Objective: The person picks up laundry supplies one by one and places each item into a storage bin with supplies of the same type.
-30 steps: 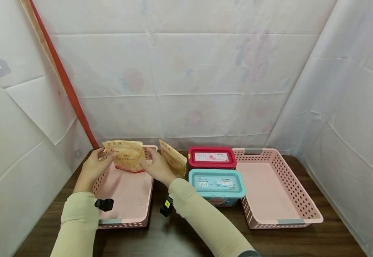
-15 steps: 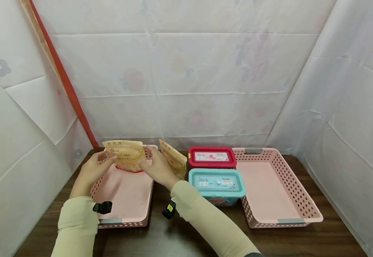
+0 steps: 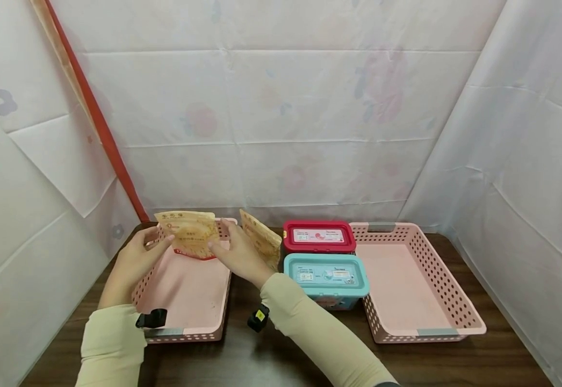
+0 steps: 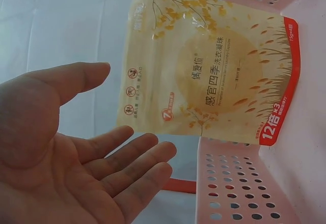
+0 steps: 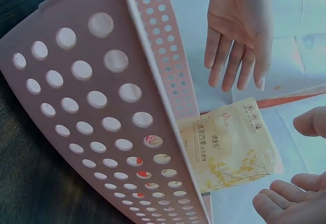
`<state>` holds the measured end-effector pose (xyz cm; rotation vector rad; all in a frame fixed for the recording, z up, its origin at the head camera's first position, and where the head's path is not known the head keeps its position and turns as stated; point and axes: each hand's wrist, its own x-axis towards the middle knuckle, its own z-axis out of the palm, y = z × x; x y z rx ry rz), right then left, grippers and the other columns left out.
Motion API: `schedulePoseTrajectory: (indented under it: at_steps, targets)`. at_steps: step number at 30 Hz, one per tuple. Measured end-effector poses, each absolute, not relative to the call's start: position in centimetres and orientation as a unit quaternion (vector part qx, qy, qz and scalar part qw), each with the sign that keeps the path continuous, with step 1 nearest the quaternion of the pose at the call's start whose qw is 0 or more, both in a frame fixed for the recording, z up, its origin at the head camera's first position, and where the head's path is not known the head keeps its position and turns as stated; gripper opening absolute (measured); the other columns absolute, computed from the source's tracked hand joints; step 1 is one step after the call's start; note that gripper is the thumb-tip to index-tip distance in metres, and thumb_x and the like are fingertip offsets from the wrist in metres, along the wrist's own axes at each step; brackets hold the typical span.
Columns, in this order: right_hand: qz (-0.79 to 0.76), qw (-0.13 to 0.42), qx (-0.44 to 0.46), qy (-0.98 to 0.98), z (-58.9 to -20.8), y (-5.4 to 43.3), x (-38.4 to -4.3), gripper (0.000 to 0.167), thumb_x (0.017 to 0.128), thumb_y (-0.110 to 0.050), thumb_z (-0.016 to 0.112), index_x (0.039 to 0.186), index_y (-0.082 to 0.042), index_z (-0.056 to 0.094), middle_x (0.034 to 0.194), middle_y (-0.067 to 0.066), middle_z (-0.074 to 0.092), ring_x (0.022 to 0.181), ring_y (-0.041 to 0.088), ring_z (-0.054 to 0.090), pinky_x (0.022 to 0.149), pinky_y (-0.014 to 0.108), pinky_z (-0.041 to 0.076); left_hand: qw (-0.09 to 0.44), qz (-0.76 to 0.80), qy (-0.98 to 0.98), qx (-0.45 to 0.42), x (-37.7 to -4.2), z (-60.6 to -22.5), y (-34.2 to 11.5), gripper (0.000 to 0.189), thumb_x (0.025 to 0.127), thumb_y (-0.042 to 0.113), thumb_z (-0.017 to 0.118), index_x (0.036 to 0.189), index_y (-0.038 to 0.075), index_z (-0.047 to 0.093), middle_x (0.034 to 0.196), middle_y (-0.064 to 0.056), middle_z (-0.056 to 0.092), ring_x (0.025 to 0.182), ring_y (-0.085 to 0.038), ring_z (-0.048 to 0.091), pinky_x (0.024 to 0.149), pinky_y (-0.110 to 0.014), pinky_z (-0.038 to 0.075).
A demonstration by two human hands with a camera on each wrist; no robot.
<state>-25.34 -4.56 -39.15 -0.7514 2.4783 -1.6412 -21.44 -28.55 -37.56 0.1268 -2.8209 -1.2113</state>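
Observation:
A cream-yellow laundry-capsule pouch [image 3: 194, 234] with a red bottom band stands upright at the back of the left pink basket [image 3: 220, 317]. To its left is my left hand [image 3: 136, 258], fingers spread and apart from the pouch [image 4: 214, 66] in the left wrist view. My right hand [image 3: 243, 252] is on the other side, its fingers relaxed. In the right wrist view a gap shows between the right fingers [image 5: 277, 198] and the pouch [image 5: 229, 147]. Neither hand holds anything.
A second yellow pouch [image 3: 264, 239] stands tilted right of the basket, partly behind my right hand. Beside it are a red lidded box [image 3: 318, 248] and a light-blue lidded box [image 3: 326, 293]. Another pink basket [image 3: 472, 322] sits at the right on the dark wooden table [image 3: 498, 355].
My left hand has drawn slightly back towards the lower left, away from the pouch. My right forearm has shifted a little right. The pouch has stayed in place.

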Motion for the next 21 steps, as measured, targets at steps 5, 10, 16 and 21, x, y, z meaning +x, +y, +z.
schedulePoseTrajectory:
  at_steps: [5, 10, 16, 21]
  targets:
    - [-0.531, 0.037, -0.254, 0.807, -39.0, -4.2, -25.1, 0.068, 0.101, -0.033, 0.061, 0.157, -0.009, 0.03, 0.155, 0.008, 0.039, 0.137, 0.026, 0.044, 0.107, 0.041, 0.043, 0.039, -0.399, -0.915, 0.033, -21.1, -37.3, -28.2, 0.095, 0.099, 0.062, 0.047, 0.156, -0.007, 0.017, 0.153, -0.034, 0.029, 0.136, -0.054, 0.035, 0.102, -0.068, 0.037]
    - [-0.519, 0.03, -0.264, 0.812, -38.8, -3.3, -24.8, 0.071, 0.101, -0.041, 0.06, 0.157, -0.01, 0.03, 0.156, 0.006, 0.038, 0.141, 0.019, 0.038, 0.112, 0.043, 0.038, 0.048, -0.403, -0.914, 0.028, -20.5, -37.3, -27.8, 0.092, 0.099, 0.062, 0.048, 0.157, -0.004, 0.019, 0.153, -0.032, 0.032, 0.135, -0.052, 0.038, 0.099, -0.068, 0.04]
    - [-0.497, 0.008, -0.283, 0.821, -38.5, -1.7, -24.2, 0.07, 0.101, -0.039, 0.061, 0.158, -0.012, 0.03, 0.157, 0.004, 0.038, 0.143, 0.015, 0.035, 0.113, 0.042, 0.035, 0.078, -0.42, -0.904, 0.029, -19.9, -37.7, -27.0, 0.086, 0.1, 0.057, 0.051, 0.155, -0.004, 0.026, 0.149, -0.031, 0.039, 0.132, -0.049, 0.044, 0.096, -0.064, 0.045]
    - [-0.51, -0.009, -0.299, 0.806, -38.5, -0.3, -23.8, 0.069, 0.1, -0.031, 0.064, 0.158, -0.013, 0.03, 0.157, 0.002, 0.037, 0.143, 0.016, 0.035, 0.111, 0.039, 0.038, 0.115, -0.433, -0.894, 0.019, -19.5, -37.6, -25.8, 0.073, 0.101, 0.048, 0.054, 0.15, -0.004, 0.037, 0.144, -0.029, 0.046, 0.128, -0.046, 0.049, 0.094, -0.062, 0.048]
